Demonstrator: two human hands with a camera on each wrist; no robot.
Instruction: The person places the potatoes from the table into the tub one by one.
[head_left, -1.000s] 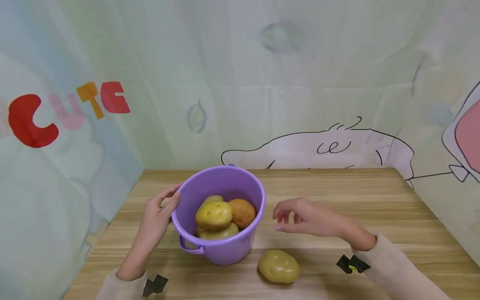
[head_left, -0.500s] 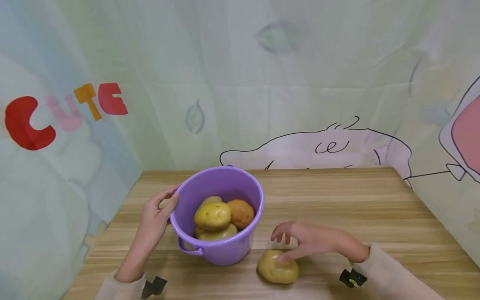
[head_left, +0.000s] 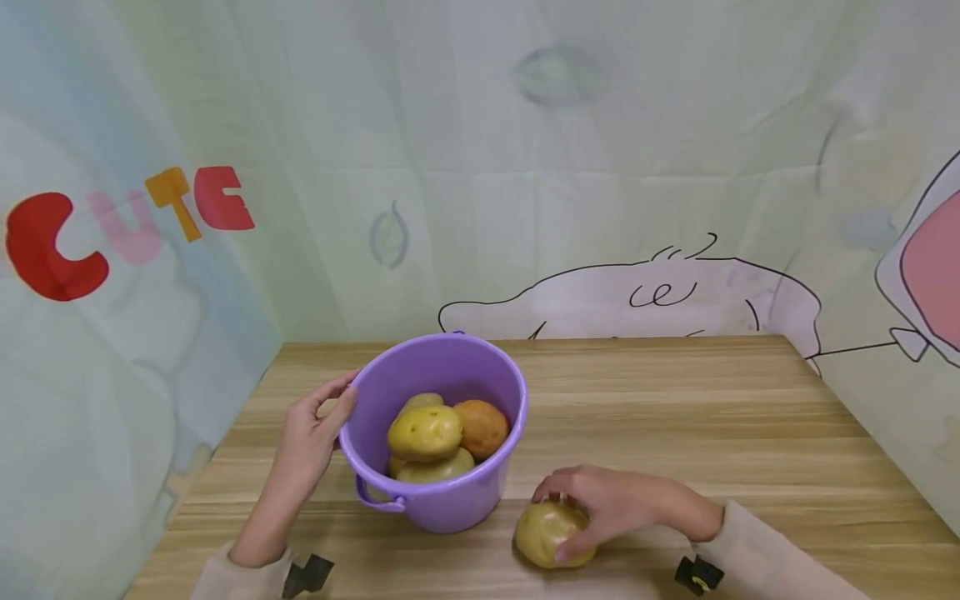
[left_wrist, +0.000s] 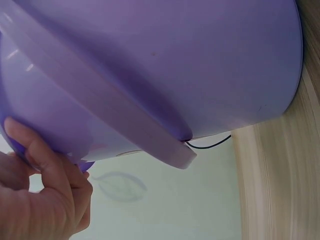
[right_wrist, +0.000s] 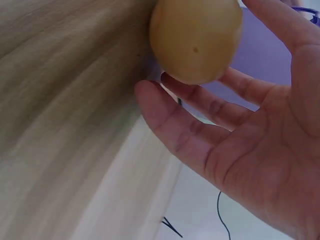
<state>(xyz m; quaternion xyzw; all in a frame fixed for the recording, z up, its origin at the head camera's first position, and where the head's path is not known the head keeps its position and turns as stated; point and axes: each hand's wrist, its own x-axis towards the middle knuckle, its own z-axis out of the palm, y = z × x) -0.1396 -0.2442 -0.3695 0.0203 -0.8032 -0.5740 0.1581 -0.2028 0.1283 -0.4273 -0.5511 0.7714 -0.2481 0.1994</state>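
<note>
A purple bucket [head_left: 465, 504] stands on the table, its mouth toward the head camera. Several potatoes lie inside, among them a yellow one [head_left: 426, 432] on top and a browner one [head_left: 482, 428] beside it. My left hand [head_left: 311, 433] grips the bucket's left rim, thumb on the near side; in the left wrist view the hand [left_wrist: 45, 195] holds the rim below the bucket's wall [left_wrist: 210, 60]. Right of the bucket, a potato [head_left: 542, 533] rests on the table. My right hand [head_left: 618, 504] holds it between thumb and fingers, also seen in the right wrist view around the potato [right_wrist: 197, 42].
The wooden table [head_left: 675, 400] reaches back to a printed curtain [head_left: 465, 192] with cartoon drawings and coloured letters. A looped purple handle [head_left: 381, 497] sticks out at the bucket's near left side.
My right hand has come down and toward me, from above the table onto the loose potato, and its thumb and fingers have closed around it. The left hand and bucket stay put.
</note>
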